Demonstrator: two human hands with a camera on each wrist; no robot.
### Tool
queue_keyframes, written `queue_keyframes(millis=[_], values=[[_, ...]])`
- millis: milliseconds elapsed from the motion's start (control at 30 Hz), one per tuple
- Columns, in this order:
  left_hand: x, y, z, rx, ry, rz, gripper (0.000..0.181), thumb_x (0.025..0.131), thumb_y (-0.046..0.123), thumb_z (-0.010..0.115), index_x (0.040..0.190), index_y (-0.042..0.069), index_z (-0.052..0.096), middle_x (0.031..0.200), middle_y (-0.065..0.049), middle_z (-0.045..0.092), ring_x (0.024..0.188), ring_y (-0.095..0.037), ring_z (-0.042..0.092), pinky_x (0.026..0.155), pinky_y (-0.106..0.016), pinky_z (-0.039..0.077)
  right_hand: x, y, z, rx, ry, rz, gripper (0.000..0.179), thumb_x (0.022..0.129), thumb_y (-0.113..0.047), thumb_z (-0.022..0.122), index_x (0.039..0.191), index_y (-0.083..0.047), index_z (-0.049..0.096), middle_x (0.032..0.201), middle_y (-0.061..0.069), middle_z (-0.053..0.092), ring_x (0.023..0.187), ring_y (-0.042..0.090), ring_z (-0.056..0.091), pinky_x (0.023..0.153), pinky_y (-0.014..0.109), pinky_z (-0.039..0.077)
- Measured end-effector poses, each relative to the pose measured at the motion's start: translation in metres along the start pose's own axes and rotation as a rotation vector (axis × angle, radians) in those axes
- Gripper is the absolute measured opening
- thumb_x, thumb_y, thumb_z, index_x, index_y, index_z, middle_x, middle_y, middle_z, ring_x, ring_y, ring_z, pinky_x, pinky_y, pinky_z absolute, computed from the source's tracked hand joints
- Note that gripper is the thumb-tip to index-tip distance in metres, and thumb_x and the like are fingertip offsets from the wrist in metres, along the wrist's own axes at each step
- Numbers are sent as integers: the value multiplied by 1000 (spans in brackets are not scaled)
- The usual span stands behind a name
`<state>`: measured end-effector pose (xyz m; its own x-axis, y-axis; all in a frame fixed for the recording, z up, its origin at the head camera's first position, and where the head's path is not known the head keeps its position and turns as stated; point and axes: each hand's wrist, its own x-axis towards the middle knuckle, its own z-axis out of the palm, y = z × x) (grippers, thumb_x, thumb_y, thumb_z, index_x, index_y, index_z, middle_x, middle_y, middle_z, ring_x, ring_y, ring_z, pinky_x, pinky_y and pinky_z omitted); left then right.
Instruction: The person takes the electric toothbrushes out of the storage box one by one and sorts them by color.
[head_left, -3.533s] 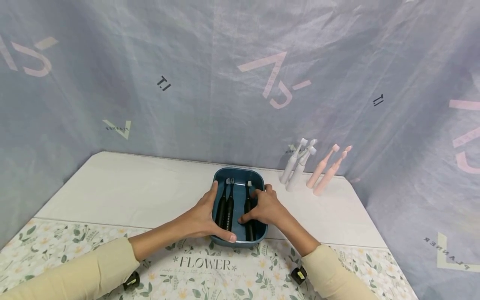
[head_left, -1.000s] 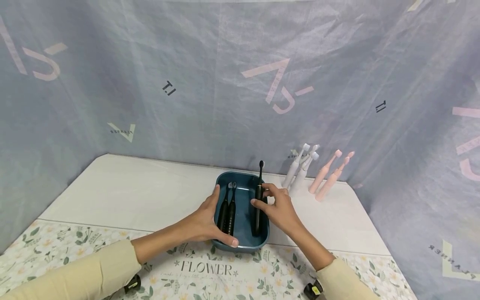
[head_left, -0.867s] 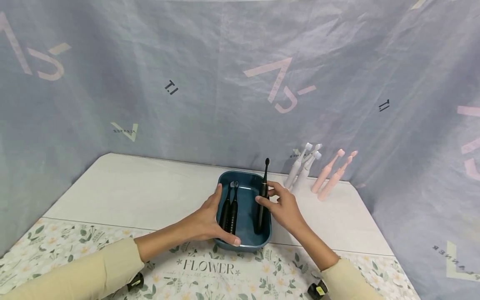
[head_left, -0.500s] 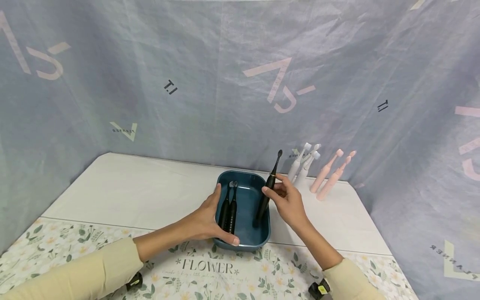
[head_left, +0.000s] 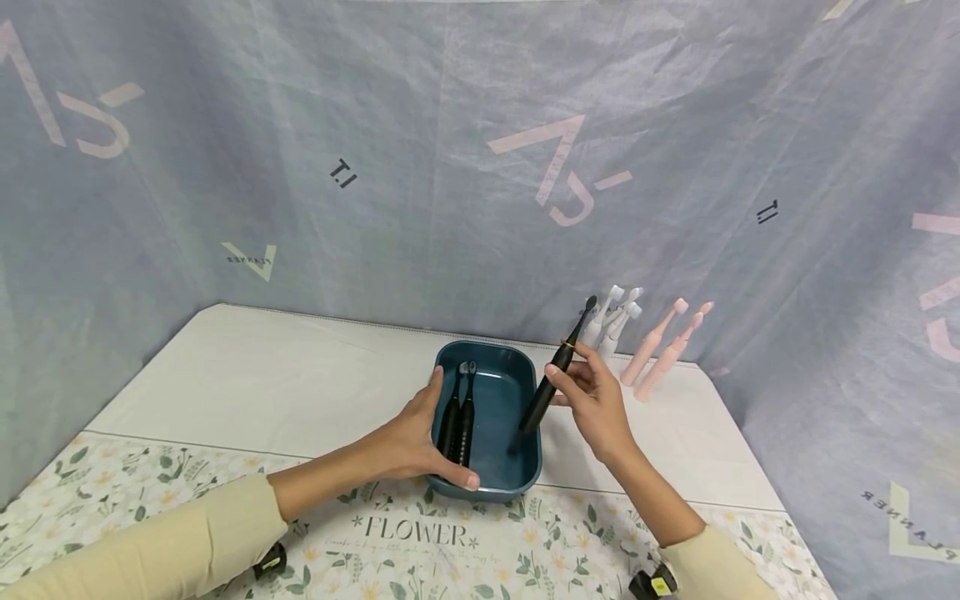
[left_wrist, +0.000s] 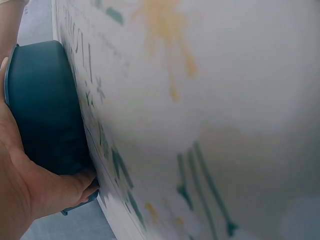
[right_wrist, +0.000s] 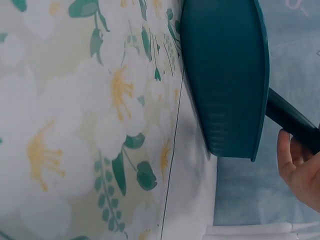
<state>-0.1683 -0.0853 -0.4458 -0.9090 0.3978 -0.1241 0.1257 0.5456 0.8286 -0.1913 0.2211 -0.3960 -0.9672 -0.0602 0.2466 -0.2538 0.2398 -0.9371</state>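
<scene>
while left hand (head_left: 412, 442) clasps bin (head_left: 495, 417), right hand (head_left: 595, 407) pinches toothbrush (head_left: 549, 390); only head view shows brush pair (head_left: 466, 425) inside

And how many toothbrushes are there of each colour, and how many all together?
Black toothbrushes: 3 (2 in the box, 1 in the right hand)
White toothbrushes: 3
Pink toothbrushes: 3
Total: 9

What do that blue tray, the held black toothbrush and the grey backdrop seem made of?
Blue tray: probably moulded plastic, semi-gloss, with a pale highlight inside and a thin rim.
Black toothbrush in the right hand: likely hard plastic, fairly matte, showing little shine; its gold-coloured ring could be metal or paint.
Grey backdrop: perhaps cloth or thin plastic sheeting, since it hangs in soft creases.
</scene>
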Motion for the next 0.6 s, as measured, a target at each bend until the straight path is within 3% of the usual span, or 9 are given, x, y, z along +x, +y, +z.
queue_keyframes(millis=[167,333,600], values=[[0,2,0,-7,-7,-5,176,61,67,108,181,34,-17,192,-15,-4,178,-46,8,131,-76,34,-2,-1,-7,40,-3,-33,59,114,-13,70,169,-12,50,118,-1,75,103,7,78,85,33,70],[1,3,1,-12,-15,6,176,62,69,107,181,30,-17,192,-16,-5,177,-47,8,131,-77,34,-3,-1,-14,53,-6,-88,59,113,-9,69,169,-9,50,117,-11,78,104,7,79,83,31,70],[-1,2,-1,-12,-13,8,177,62,69,107,181,29,-17,191,-16,-6,177,-47,7,131,-77,33,-5,1,-25,80,17,-154,58,111,-1,71,166,-6,54,122,-5,81,104,7,79,84,29,69]])
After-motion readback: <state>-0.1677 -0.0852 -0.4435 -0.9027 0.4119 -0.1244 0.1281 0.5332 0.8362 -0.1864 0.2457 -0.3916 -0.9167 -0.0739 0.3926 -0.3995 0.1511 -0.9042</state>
